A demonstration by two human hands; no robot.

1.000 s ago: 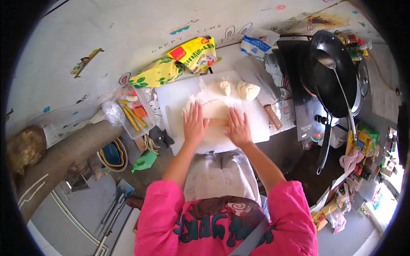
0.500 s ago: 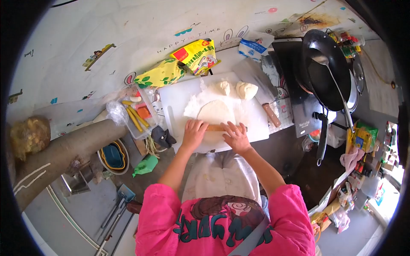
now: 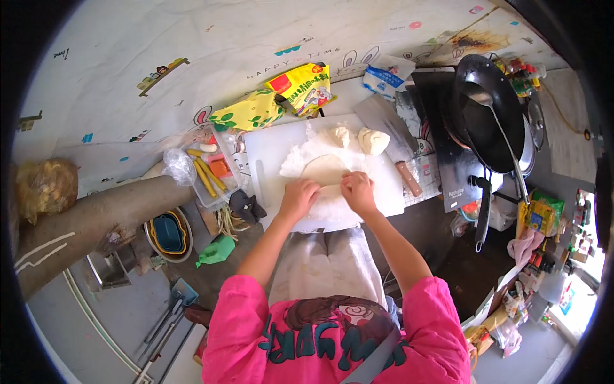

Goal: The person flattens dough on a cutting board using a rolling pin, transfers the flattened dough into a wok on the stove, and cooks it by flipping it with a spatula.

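A sheet of dough [image 3: 324, 170] lies flattened on the floured white cutting board [image 3: 263, 207]. My left hand [image 3: 300, 194] is closed at its near left edge, and my right hand [image 3: 357, 191] is curled at its near right edge. Between them runs a pale band of dough, gripped at both ends. No brown wood of the rolling pin shows now; whether it sits inside the dough is hidden. Two dough lumps, a smaller one [image 3: 339, 136] and a rounder one [image 3: 373, 141], rest on the board's far side amid flour.
A cleaver [image 3: 385, 125] with a wooden handle lies along the board's right side. Farther right, a black wok [image 3: 480, 118] holding a metal ladle stands on the stove. Yellow bags [image 3: 300, 89] lean behind the board. A clear tub [image 3: 208, 169] stands left.
The wooden rolling pin under my hands has gone from sight. My flat, spread fingers have curled closed at the dough's near edge. The view has shifted slightly.
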